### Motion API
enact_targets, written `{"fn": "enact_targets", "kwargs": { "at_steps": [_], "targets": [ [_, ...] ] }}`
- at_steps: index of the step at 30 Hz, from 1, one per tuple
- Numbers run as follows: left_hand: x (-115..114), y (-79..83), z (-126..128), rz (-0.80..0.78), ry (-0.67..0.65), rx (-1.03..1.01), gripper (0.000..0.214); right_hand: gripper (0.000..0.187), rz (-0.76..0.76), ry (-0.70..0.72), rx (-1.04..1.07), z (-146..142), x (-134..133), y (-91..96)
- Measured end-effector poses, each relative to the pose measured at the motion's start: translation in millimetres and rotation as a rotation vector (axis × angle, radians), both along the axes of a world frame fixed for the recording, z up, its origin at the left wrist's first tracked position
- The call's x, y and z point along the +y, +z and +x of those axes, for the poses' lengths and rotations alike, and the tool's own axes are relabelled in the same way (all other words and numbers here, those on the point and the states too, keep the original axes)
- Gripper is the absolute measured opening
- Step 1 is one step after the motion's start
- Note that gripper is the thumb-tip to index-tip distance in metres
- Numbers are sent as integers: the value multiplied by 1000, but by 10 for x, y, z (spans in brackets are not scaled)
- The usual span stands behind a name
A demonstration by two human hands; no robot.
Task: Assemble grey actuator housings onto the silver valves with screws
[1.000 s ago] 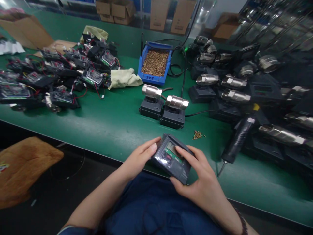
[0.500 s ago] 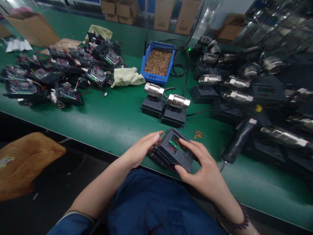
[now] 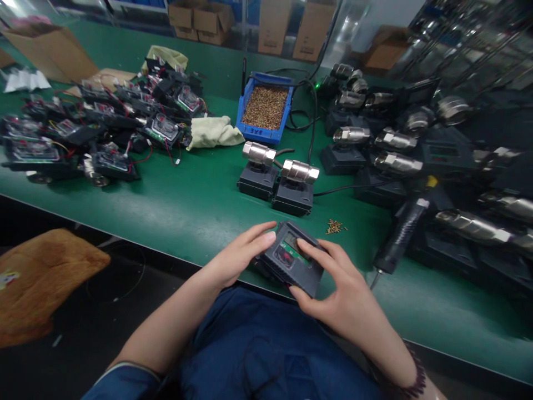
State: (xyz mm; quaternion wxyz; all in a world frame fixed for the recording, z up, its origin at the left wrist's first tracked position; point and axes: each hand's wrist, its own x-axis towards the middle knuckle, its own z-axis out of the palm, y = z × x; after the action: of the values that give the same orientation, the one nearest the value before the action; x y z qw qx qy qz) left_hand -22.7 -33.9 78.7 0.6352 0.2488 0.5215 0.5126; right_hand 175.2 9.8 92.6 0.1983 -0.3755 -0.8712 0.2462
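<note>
A dark grey valve actuator with a windowed cover is between my hands at the table's front edge. Green circuit board and something red show through its window. My right hand grips the cover from the right, thumb at the near edge and fingers over the window side. On the left, my left hand steadies the body, its thumb against the left corner; the fingers' undersides are hidden. A small pile of brass-coloured screws lies just beyond. Two finished-looking actuators with metal valves on top stand behind it.
A black electric screwdriver lies to the right, beside many valve actuators. A blue bin full of screws stands at the back. Opened units with loose wires crowd the left, near a pale cloth glove. Black cable runs across the table.
The actuator has tilted so its cover faces up more towards me, and the right hand has moved with it slightly left and down. The left hand stays at its left side.
</note>
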Motion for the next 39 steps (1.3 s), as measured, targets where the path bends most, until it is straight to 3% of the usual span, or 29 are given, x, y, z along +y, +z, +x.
{"fn": "enact_targets", "kwargs": {
  "at_steps": [3, 5, 7, 11, 15, 19, 24, 32, 39],
  "targets": [
    [19, 51, 3, -22, -46, 29, 66, 58, -22, 18, 5, 23, -27, 19],
    [35, 77, 8, -49, -48, 36, 74, 59, -113, 61, 16, 57, 10, 3],
    [46, 90, 15, -66, -22, 40, 78, 60, -264, 61, 105, 87, 83, -45],
    [31, 63, 39, -73, 72, 45, 80, 80, -647, -140, 341, 37, 222, -194],
    [-14, -7, 78, -16, 187, 101, 84, 79, -937, -31, 410, -140, 273, -271],
    [-100, -51, 103, 12, 223, 134, 89, 88, -893, 29, 419, -206, 303, -278],
    [-336, -66, 141, -31, 66, 97, 95, 90, -815, 179, 347, -58, 205, -304],
    [-576, -119, 263, 96, -51, 393, 72, 112, -1019, 171, 437, 51, -119, -370],
    [-588, -174, 286, 152, -65, 573, 61, 105, -947, 260, 305, 149, -90, -370]
  ]
}}
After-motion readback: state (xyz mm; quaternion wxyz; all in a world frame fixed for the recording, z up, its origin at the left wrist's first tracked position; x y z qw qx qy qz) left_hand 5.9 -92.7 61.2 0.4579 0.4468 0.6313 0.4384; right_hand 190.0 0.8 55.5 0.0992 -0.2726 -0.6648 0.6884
